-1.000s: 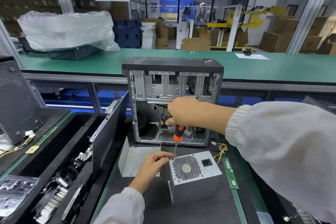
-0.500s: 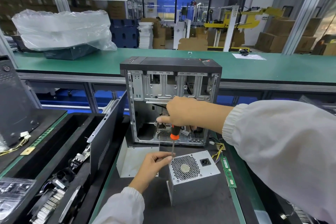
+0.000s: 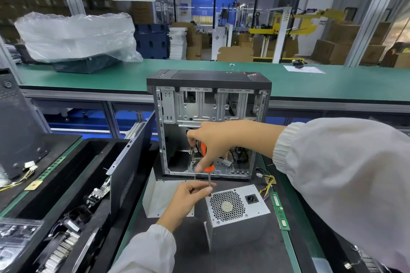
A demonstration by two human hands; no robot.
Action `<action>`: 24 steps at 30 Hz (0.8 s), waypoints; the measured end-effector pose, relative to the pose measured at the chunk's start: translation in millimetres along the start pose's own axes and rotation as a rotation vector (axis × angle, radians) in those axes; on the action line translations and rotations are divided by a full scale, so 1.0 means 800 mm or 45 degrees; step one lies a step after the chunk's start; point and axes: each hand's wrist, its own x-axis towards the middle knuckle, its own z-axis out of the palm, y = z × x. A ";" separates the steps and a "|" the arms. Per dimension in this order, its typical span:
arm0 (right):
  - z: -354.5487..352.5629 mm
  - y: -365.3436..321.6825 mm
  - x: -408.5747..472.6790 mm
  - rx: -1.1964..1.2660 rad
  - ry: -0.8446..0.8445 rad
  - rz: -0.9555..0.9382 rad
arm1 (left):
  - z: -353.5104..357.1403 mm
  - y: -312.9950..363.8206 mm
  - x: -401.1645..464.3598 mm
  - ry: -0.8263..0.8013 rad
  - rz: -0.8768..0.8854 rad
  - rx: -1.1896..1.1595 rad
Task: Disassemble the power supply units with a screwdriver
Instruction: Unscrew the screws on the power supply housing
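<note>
With the power supply unit (image 3: 238, 208) already out of the open computer case (image 3: 208, 124) and standing on the mat before it, casing intact, disassembly has barely begun. My right hand (image 3: 213, 139) grips the screwdriver (image 3: 207, 167); my left hand (image 3: 188, 195) pinches its shaft, tip at the upper-left corner screw, apparently seated. Remaining screws untouched.

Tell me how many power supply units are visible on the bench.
1: the power supply unit stands on the dark mat, in front of the open computer case. Others may be hidden.
</note>
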 end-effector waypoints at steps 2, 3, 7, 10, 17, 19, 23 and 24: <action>0.002 0.000 -0.002 -0.064 0.136 0.137 | 0.001 0.002 0.001 -0.007 0.001 0.015; 0.003 0.001 -0.001 -0.216 0.224 0.184 | 0.002 0.003 0.001 -0.009 -0.002 0.015; 0.011 0.006 0.006 -0.525 0.333 0.175 | 0.001 0.005 0.003 -0.007 -0.007 0.012; 0.000 0.013 0.003 -0.446 0.151 0.036 | -0.001 0.006 0.005 -0.001 0.005 -0.008; -0.010 0.012 -0.007 0.138 -0.107 0.093 | 0.000 0.009 0.009 -0.036 0.037 -0.056; -0.003 0.009 -0.009 0.013 -0.002 0.202 | 0.001 0.009 0.009 -0.029 0.051 -0.039; 0.005 0.013 -0.005 -0.202 0.082 0.228 | -0.005 0.001 0.009 -0.036 -0.016 -0.035; 0.004 0.014 -0.005 -0.213 0.056 0.205 | -0.006 -0.003 0.008 -0.010 -0.087 -0.066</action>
